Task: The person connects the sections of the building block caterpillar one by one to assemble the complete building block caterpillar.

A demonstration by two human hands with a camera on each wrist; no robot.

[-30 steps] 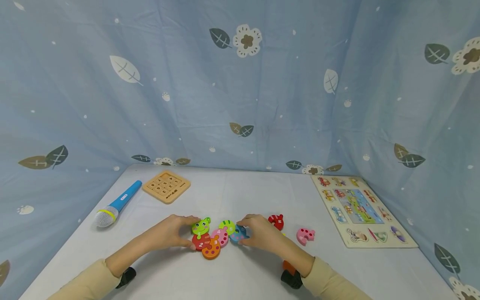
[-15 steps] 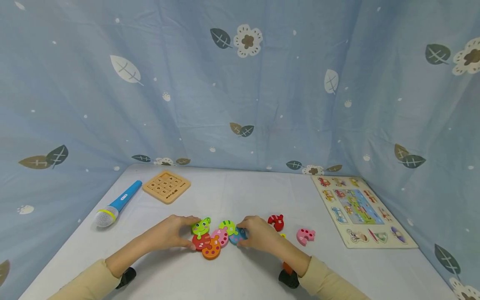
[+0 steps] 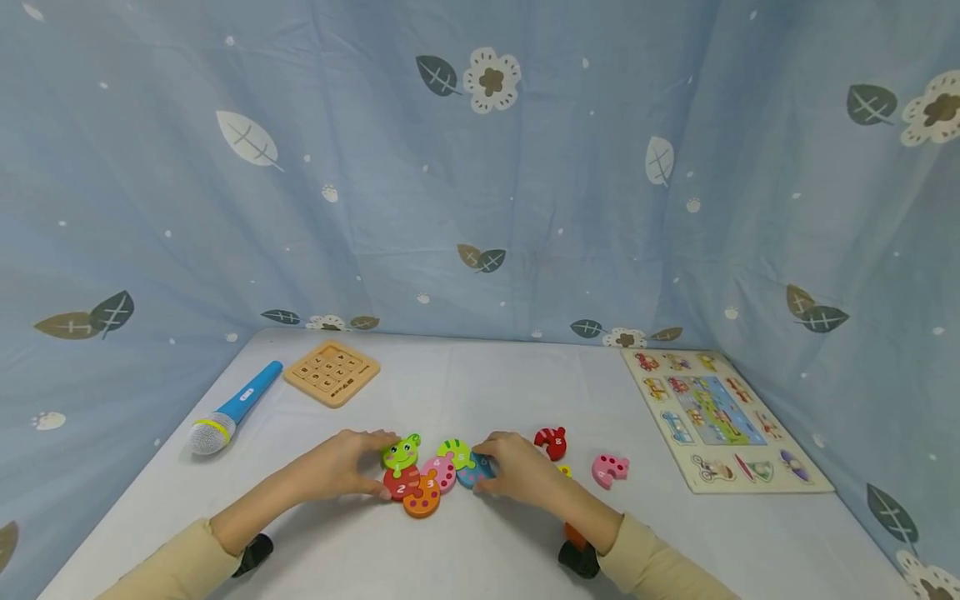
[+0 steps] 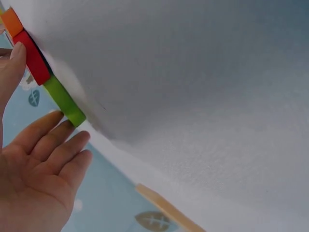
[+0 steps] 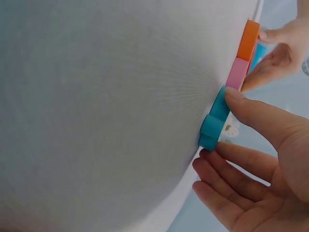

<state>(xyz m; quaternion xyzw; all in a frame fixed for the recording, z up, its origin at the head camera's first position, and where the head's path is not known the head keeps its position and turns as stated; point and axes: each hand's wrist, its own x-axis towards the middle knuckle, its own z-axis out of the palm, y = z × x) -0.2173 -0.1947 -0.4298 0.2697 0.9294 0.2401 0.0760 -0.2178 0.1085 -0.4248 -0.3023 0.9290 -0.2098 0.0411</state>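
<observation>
A row of joined wooden number pieces forms a caterpillar on the table. Its green smiling head leads to a red piece, an orange piece, a pink piece and a lime-green piece. At the row's left end my left hand holds the head and red piece between thumb and fingers; in the left wrist view the thumb presses the red side. My right hand pinches a blue piece against the lime-green one, thumb and fingers on its edges.
Loose red and pink pieces lie right of my right hand. An orange piece and a yellow bit are partly hidden by that forearm. Farther off lie a toy microphone, a wooden number board and a picture puzzle.
My right hand and the blue piece have shifted slightly left, and the blue piece sits a little closer to the lime-green one. The left hand has stayed in place.
</observation>
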